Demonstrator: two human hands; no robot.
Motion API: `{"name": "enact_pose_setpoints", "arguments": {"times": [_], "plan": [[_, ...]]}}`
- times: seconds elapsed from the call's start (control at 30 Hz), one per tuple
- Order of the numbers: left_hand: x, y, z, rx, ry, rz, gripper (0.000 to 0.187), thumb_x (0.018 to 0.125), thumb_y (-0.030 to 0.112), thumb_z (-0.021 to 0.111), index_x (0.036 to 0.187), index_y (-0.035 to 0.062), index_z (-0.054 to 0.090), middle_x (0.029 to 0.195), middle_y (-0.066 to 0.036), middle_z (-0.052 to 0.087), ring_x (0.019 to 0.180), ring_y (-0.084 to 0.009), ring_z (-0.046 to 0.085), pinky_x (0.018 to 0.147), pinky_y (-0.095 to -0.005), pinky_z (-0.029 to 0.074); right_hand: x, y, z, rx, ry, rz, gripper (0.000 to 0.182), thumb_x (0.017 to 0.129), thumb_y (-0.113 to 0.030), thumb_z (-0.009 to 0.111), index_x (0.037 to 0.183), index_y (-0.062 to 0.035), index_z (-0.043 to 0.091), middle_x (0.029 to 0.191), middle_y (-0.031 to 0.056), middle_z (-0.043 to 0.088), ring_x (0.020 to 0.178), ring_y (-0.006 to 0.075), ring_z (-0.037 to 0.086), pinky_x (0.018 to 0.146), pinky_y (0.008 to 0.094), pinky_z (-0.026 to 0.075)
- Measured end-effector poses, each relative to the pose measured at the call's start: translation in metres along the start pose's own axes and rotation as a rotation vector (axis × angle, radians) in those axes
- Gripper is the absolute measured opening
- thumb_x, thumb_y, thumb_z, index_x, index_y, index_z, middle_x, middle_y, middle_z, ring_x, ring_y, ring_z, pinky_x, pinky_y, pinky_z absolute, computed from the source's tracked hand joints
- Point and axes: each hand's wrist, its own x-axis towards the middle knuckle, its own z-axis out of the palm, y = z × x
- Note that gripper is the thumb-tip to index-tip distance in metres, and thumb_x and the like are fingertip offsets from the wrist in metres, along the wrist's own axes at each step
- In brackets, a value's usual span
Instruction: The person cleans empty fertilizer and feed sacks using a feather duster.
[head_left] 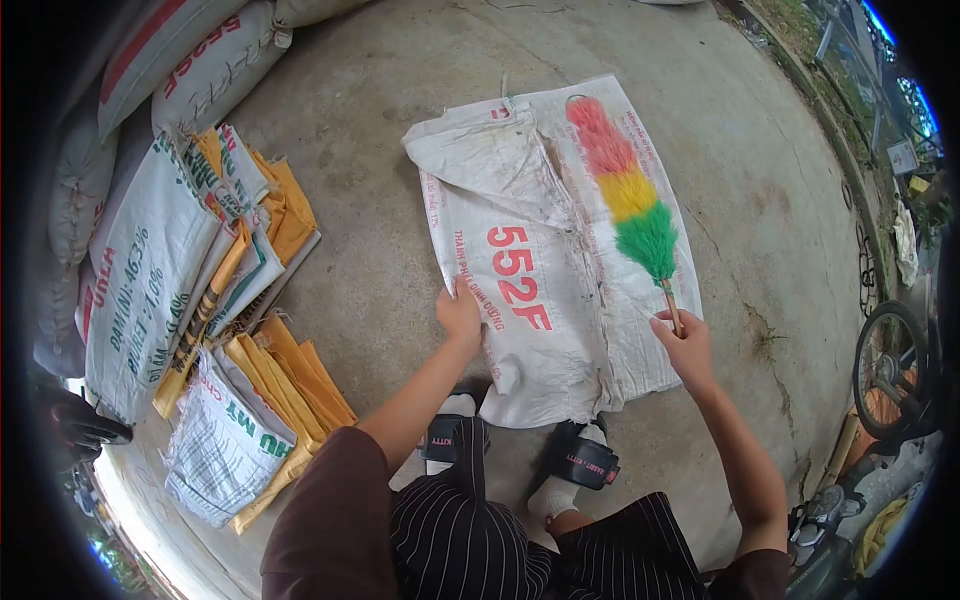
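Observation:
A white woven sack (520, 290) with red print "552F" lies spread on the concrete, with a loose fold across its upper left and a dirty, creased strip down its middle. My left hand (460, 313) is closed on the sack's left edge. My right hand (686, 345) holds the wooden handle of a feather duster (627, 190) over the sack's right part. The duster's feathers are red at the far end, then yellow, then green near the handle.
Folded white sacks (150, 270) and yellow sacks (290, 370) are stacked at the left. Full sacks (215, 70) are piled at the upper left. A bicycle wheel (890, 370) stands at the right edge. My sandalled feet (580, 462) are just below the sack.

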Motion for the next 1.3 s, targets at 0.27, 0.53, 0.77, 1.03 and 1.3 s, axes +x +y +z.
{"name": "enact_pose_setpoints", "arguments": {"times": [0.27,0.53,0.77,1.03,1.3], "plan": [[0.036,0.066,-0.077,0.586,0.077,0.580,0.062,0.079,0.020,0.060,0.126,-0.0050,0.028,0.118,-0.023,0.037,0.110,-0.0356,0.037,0.093,-0.0427,0.032,-0.051,0.045,0.105,0.084,0.145,0.105,0.038,0.071,-0.023,0.070,0.096,0.0030,0.057,0.058,-0.0003,0.047,0.050,0.0066,0.040,0.047,0.0243,0.036],[0.187,0.182,-0.037,1.213,-0.373,1.298,0.052,0.066,0.003,0.061,0.115,0.0072,0.047,0.126,-0.012,0.042,0.119,-0.0291,0.037,0.094,-0.0391,0.036,-0.140,0.068,0.128,0.087,-0.106,0.236,0.028,0.070,-0.021,0.072,0.084,-0.0013,0.057,0.059,-0.0013,0.046,0.050,0.0054,0.039,0.045,0.0231,0.033],[0.182,0.224,-0.032,1.310,-0.691,0.917,0.026,0.064,0.012,0.061,0.087,0.0016,0.058,0.098,-0.017,0.059,0.095,-0.0339,0.053,0.078,-0.0378,0.044,-0.157,0.063,0.191,-0.015,-0.198,0.062,0.047,0.063,-0.030,0.077,0.093,-0.0022,0.052,0.063,0.0076,0.055,0.055,0.0163,0.053,0.052,0.0301,0.042],[0.200,0.236,-0.146,1.266,-0.595,0.686,0.031,0.066,0.026,0.069,0.086,0.0031,0.064,0.077,-0.011,0.064,0.075,-0.0230,0.059,0.068,-0.0309,0.045,-0.143,0.094,0.169,-0.180,0.023,0.161,0.077,0.061,-0.033,0.077,0.117,0.0053,0.039,0.085,0.0245,0.060,0.081,0.0347,0.061,0.071,0.0376,0.047],[0.190,0.219,-0.198,1.146,-0.461,0.362,0.032,0.071,0.030,0.070,0.089,0.0043,0.068,0.076,-0.004,0.064,0.069,-0.0107,0.056,0.065,-0.0254,0.043,-0.160,0.097,0.169,-0.103,-0.452,0.610,0.080,0.057,-0.041,0.078,0.109,0.0106,0.046,0.092,0.0230,0.060,0.087,0.0300,0.060,0.078,0.0343,0.045]]}}
